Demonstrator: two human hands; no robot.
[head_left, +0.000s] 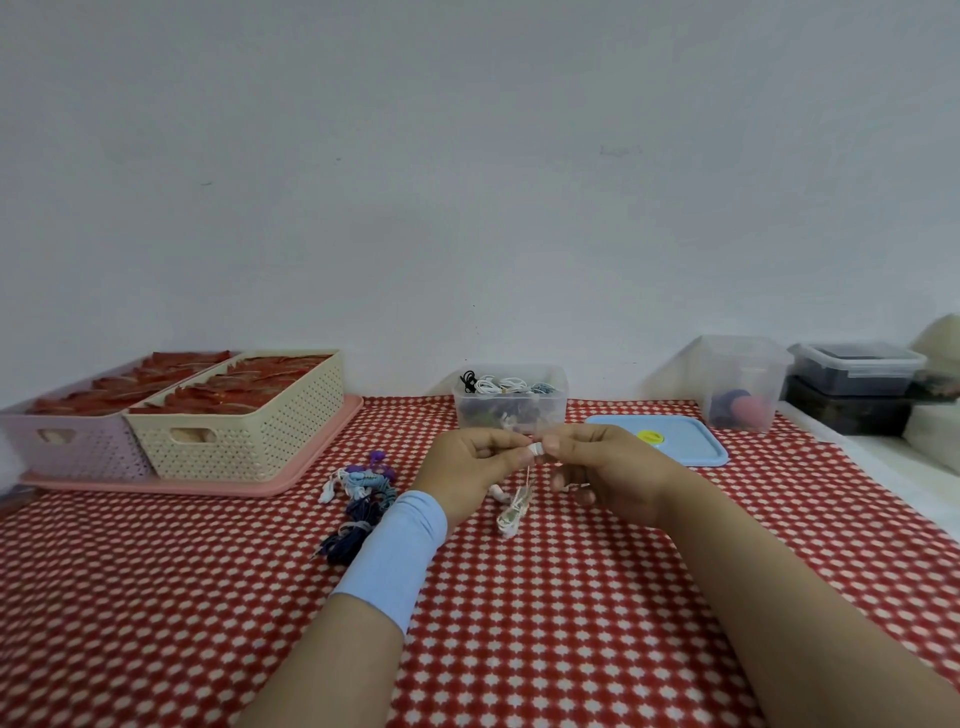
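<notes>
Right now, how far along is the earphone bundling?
Done: a few coiled earphones lie on the cloth left of the hands. In hand: left hand and right hand pinch the white earphones, cord dangling. Left: the open tub behind holds more, probably waiting; lid beside it.

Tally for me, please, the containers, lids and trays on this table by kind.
Lattice baskets: 2, the lilac basket and the cream basket
Clear tubs: 2, the earphone tub and the taller tub
Dark boxes, stacked: 2, the upper box and the lower box
Blue lid: 1
Pink tray: 1
Total: 8
</notes>
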